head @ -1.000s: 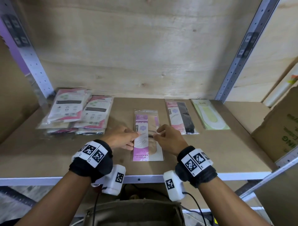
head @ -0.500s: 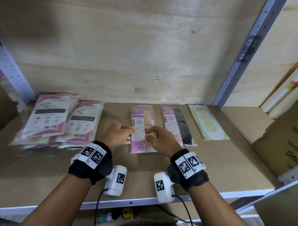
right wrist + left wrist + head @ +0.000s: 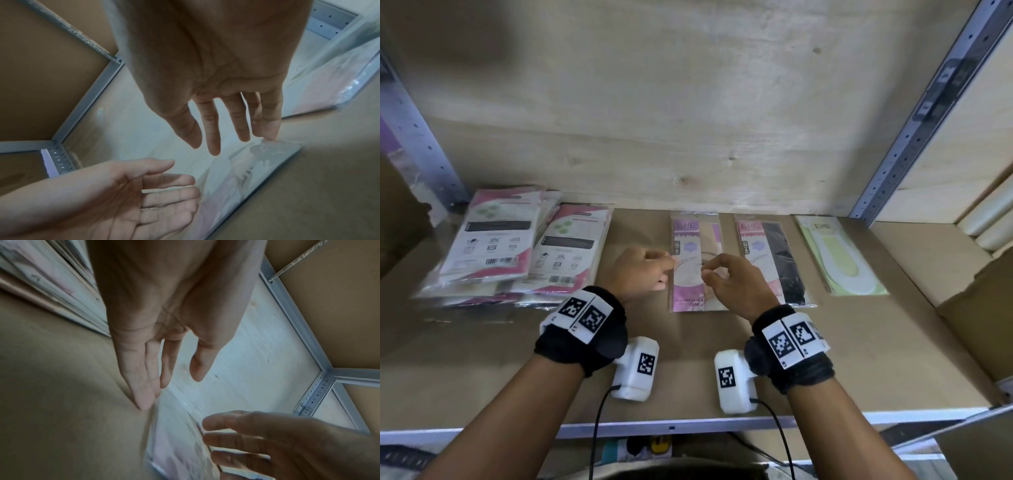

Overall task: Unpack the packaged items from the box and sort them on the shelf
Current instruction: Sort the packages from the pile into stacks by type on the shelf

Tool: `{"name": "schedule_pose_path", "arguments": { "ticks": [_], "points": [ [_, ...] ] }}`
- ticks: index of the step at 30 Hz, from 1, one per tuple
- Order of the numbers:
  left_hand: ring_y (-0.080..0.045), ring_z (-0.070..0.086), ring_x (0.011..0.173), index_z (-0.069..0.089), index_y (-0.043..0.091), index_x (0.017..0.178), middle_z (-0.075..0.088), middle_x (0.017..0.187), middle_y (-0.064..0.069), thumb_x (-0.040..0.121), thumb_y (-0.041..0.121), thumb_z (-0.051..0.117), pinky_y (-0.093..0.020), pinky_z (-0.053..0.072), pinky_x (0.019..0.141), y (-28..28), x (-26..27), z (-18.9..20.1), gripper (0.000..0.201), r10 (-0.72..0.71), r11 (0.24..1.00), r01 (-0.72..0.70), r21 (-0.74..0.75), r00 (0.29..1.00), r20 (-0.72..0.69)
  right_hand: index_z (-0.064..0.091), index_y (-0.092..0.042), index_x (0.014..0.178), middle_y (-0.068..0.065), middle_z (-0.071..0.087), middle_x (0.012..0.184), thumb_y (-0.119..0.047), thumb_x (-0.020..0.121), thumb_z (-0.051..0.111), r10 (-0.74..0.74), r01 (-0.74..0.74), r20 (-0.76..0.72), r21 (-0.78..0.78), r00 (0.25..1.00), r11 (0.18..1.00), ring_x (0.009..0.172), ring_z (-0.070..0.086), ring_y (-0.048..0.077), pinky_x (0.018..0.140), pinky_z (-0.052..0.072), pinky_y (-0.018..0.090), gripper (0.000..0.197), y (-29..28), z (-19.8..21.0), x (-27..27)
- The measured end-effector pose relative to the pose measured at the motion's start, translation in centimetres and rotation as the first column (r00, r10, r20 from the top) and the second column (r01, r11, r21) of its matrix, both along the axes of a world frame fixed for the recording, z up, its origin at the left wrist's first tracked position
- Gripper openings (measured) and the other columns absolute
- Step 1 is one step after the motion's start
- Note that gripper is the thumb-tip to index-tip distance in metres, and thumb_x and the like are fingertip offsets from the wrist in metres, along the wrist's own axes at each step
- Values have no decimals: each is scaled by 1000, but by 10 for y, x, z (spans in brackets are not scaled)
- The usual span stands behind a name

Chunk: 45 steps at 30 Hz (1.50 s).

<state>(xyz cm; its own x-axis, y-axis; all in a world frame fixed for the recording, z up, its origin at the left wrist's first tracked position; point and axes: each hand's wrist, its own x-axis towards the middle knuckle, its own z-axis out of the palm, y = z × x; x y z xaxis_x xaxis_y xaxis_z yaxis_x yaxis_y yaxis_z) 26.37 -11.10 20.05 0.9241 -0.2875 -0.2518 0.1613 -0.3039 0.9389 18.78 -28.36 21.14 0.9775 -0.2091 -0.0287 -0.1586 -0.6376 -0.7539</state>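
Observation:
A pink and beige packet (image 3: 697, 263) lies flat on the shelf board (image 3: 859, 342), in a row with a pink and black packet (image 3: 774, 260) and a green packet (image 3: 839, 257). My left hand (image 3: 654, 270) is at the pink packet's left edge, fingers straight, fingertips (image 3: 144, 402) touching the edge of the packet (image 3: 174, 443). My right hand (image 3: 717, 274) hovers over its right half with relaxed, spread fingers. In the right wrist view the right hand (image 3: 226, 142) has its little finger brushing the packet (image 3: 257, 170). Neither hand holds anything.
Two stacks of larger white and pink packets (image 3: 496, 240) (image 3: 571, 250) fill the shelf's left end. A plywood back wall (image 3: 688, 120) and grey metal uprights (image 3: 914, 137) bound the bay. A cardboard box (image 3: 979, 291) stands at the right.
The pink and beige packet has slid back from mid-shelf into line with the black and green packets. Both hands followed it and their fingers have loosened from its edges.

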Motion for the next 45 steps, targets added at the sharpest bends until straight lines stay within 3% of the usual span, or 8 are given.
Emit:
{"name": "schedule_pose_path", "arguments": {
  "ticks": [10, 14, 19, 24, 29, 34, 40, 45],
  "points": [
    [-6, 71, 68, 72, 24, 87, 77, 79, 2, 92, 29, 68, -17, 58, 63, 92, -9, 40, 9, 284, 958, -281, -62, 893, 348, 69, -11, 93, 3, 73, 86, -17, 93, 60, -10, -10, 105, 189, 994, 982, 78, 68, 18, 72, 54, 30, 11, 41, 11, -6],
    [-15, 71, 71, 71, 17, 91, 76, 78, -1, 92, 29, 68, -33, 59, 73, 124, -15, 45, 13, 324, 944, -327, -49, 886, 333, 61, -15, 91, 7, 70, 78, -20, 93, 61, 67, -53, -34, 326, 997, 944, 60, 65, 20, 54, 56, 30, 6, 86, 10, 17],
    [-12, 69, 62, 69, 19, 80, 75, 75, -1, 93, 26, 67, -32, 59, 70, 143, -25, 47, 15, 369, 918, -397, -9, 843, 391, 57, -8, 82, 24, 71, 91, -39, 90, 66, 175, -160, -70, 185, 982, 970, 82, 71, 39, 79, 59, 55, 33, 148, 12, 55],
    [-10, 68, 60, 67, 18, 81, 73, 72, 3, 93, 25, 66, -25, 50, 62, 155, -32, 44, 15, 339, 917, -394, 63, 854, 395, 54, -23, 79, -2, 68, 62, -30, 78, 83, 132, -102, -97, 265, 986, 959, 53, 67, 19, 43, 54, 29, 30, 171, 2, 77],
    [-12, 70, 63, 68, 18, 82, 74, 70, 4, 91, 27, 67, -29, 56, 67, 157, -36, 42, 14, 336, 913, -397, 94, 862, 379, 68, -9, 81, 7, 67, 60, -31, 78, 83, 140, -92, -195, 238, 971, 967, 52, 62, 25, 56, 57, 37, 27, 157, -7, 79],
    [-18, 73, 73, 69, 17, 84, 74, 78, 0, 92, 24, 65, -39, 61, 79, 136, -40, 39, 12, 286, 931, -349, 108, 880, 378, 54, -17, 76, 4, 62, 64, -24, 81, 80, 132, -58, -184, 359, 974, 932, 40, 43, 13, 36, 31, 21, 27, 122, -2, 61],
    [-25, 75, 80, 64, 12, 111, 75, 102, -15, 95, 38, 64, -45, 63, 80, 108, -45, 40, 31, 187, 982, -186, -15, 976, 109, 59, -12, 97, 8, 72, 79, -13, 85, 74, 77, -72, 19, 637, 997, 767, 63, 57, 25, 41, 37, 25, 19, 67, 19, 9],
    [-33, 75, 96, 63, 26, 112, 79, 100, 1, 79, 66, 70, -37, 63, 75, 87, -51, 46, 53, -114, 904, 41, -426, 983, -147, 67, -23, 89, 10, 70, 92, -13, 85, 76, 126, -230, 272, 393, 954, 891, 74, 66, 21, 49, 49, 31, 15, 52, 31, -23]
  ]
}}
